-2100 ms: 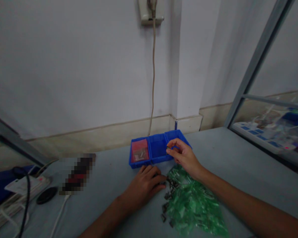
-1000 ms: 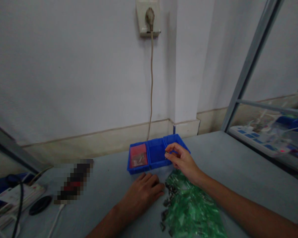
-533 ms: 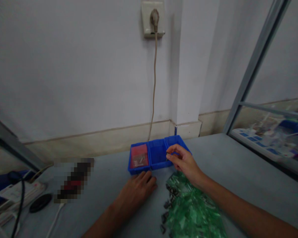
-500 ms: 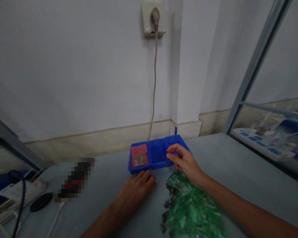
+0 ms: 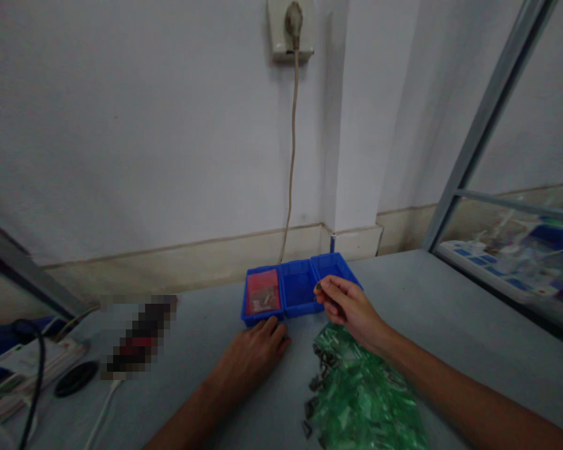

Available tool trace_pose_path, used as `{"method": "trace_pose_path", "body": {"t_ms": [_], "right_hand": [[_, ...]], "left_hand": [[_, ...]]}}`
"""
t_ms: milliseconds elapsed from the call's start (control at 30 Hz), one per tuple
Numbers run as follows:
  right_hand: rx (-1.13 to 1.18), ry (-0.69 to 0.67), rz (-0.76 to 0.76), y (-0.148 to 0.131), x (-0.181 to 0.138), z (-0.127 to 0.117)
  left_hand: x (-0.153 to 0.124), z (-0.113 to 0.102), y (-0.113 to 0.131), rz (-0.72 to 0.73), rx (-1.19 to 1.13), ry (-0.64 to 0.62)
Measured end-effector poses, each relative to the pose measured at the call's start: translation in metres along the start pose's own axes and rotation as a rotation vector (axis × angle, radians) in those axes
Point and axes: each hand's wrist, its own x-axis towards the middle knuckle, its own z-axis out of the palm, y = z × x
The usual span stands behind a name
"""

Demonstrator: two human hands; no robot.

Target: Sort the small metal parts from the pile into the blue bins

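Note:
My right hand (image 5: 349, 306) is raised in front of the blue trays, thumb and fingertips closed on a small dark piece (image 5: 318, 288), perhaps metal. My left hand (image 5: 258, 344) rests palm down on the table, fingers loosely bent and holding nothing I can see. It lies just in front of the left blue tray (image 5: 257, 319), which contains a pink sheet (image 5: 264, 280) and a clear bag of small parts (image 5: 264, 300). Beside it are the middle blue tray (image 5: 299, 284) and right blue tray (image 5: 333, 265). Below my right hand lies a green plastic bag (image 5: 366, 400), small dark metal pieces (image 5: 316, 381) spilling from its left edge.
On the left of the table (image 5: 201, 350) are a pixelated item with a white cable (image 5: 104, 406) and a black round object (image 5: 76, 379). Metal frame posts (image 5: 478, 119) stand at both sides. A power cord (image 5: 291, 156) hangs down the wall behind the trays.
My right hand has turned slightly, and the small piece between its fingertips shows more clearly. My left hand stays by the left tray. The view has shifted a little.

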Motion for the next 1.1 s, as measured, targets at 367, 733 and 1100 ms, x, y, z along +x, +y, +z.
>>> {"method": "trace_pose_path", "body": {"t_ms": [367, 733, 1100], "right_hand": [[0.115, -0.028, 0.117, -0.004, -0.001, 0.003], [0.179, -0.152, 0.114, -0.007, -0.003, 0.004], [-0.288, 0.054, -0.184, 0.003, 0.001, 0.001]], "left_hand": [[0.002, -0.001, 0.003, 0.039, -0.029, 0.035], [0.000, 0.003, 0.001, 0.068, 0.004, 0.101], [0.001, -0.003, 0.006, 0.016, 0.004, 0.033]]}}
